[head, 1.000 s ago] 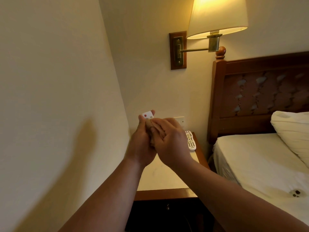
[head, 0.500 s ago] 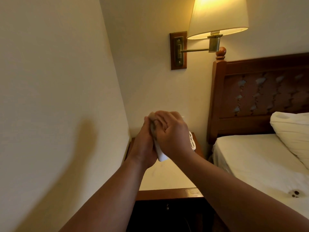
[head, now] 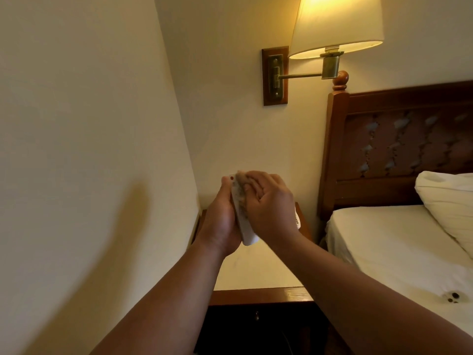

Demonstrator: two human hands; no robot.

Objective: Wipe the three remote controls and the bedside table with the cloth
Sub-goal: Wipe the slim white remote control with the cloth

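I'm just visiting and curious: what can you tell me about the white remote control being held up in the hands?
The slim white plastic remote control is held roughly upright above the bedside table, its rounded lower end poking out below the hands. A small red button shows near its top. The left hand cradles its back, while the right hand presses a crumpled beige cloth against its front. Most of its face is hidden.

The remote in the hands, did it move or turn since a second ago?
Yes. The white remote tipped: a second ago only its red-button end poked up above the left hand; now its bottom end sticks out below. The right hand went on rubbing the cloth along it. Neither hand let go. The other remote stayed on the bedside table.
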